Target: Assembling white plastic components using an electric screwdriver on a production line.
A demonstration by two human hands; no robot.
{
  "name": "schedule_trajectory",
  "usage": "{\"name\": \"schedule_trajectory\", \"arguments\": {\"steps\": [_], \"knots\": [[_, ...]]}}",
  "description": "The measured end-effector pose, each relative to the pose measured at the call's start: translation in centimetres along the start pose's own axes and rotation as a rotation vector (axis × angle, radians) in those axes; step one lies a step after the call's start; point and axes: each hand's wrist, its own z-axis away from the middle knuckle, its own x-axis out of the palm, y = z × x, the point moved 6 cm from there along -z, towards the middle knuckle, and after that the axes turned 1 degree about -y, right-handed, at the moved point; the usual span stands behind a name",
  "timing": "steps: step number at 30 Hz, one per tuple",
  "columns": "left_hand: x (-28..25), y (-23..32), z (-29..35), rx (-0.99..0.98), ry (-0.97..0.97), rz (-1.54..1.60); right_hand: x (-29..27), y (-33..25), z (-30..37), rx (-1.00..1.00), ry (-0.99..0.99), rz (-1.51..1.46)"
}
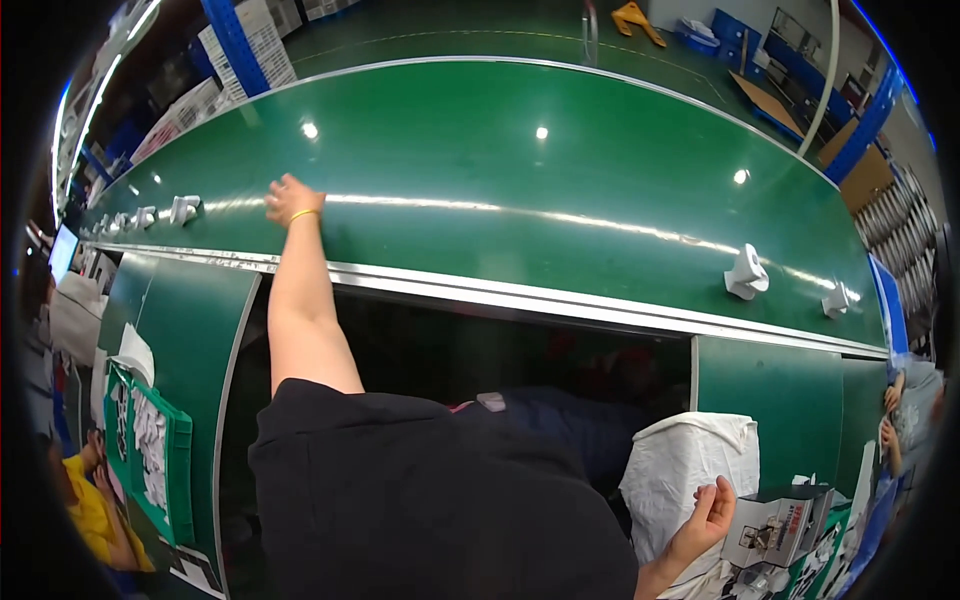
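White chunky plastic part [185, 209] sits on the left of the glossy green bench [430, 130], left hand [295, 198] spread wide, seemingly empty, to its right, right hand [705, 520] half-curled by a white cloth [685, 460] (can't tell if gripping), so imo reach low to avoid tipping it.
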Motion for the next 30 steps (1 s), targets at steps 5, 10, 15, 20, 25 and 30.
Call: {"name": "schedule_trajectory", "arguments": {"steps": [5,10,15,20,25,30], "knots": [[10.3,-8.5,-8.1,-0.091,-0.124,0.451,1.7,-0.4,0.3,-0.01,-0.04,-0.003],[10.1,13.2,0.1,0.472,-0.432,1.035,1.2,-1.8,3.4,0.067,-0.006,0.088],[-4.8,26.3,25.0,1.062,-0.994,1.255,2.0,-5.9,3.4,-0.056,0.014,0.057],[-21.4,24.6,54.6,2.25,-1.888,0.885,0.5,-7.2,5.8,-0.03,-0.093,0.015],[-27.3,18.3,67.1,2.56,-2.243,0.885,-2.2,-3.0,9.9,0.339,-0.131,-0.305],[-26.0,15.8,71.7,2.024,-2.54,0.959,-6.1,-2.3,11.8,0.318,0.36,0.048]]}}
